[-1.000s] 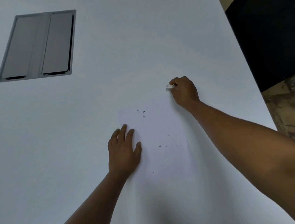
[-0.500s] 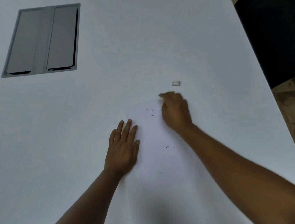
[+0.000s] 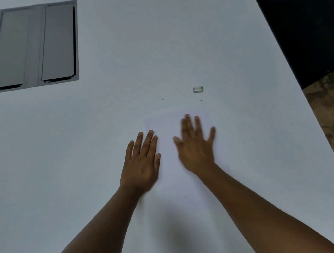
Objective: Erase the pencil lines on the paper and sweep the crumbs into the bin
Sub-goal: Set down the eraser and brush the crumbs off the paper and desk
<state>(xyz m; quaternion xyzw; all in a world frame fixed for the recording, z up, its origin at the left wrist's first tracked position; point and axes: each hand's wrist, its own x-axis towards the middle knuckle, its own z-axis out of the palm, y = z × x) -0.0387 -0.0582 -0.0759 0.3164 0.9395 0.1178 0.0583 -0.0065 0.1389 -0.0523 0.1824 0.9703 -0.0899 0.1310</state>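
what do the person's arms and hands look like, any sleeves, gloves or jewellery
Both forearms are bare as far as the head view shows them, with no sleeve edge in sight. The left hand wears no glove, ring, watch or bracelet. The right hand is motion-blurred, but no glove or wristband shows on it either; rings there are too blurred to rule out.

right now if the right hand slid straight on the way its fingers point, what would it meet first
Probably the eraser. The right hand lies open on the paper, fingers pointing away from the person; only bare paper, table and a small crumb lie between. The line may pass slightly left.
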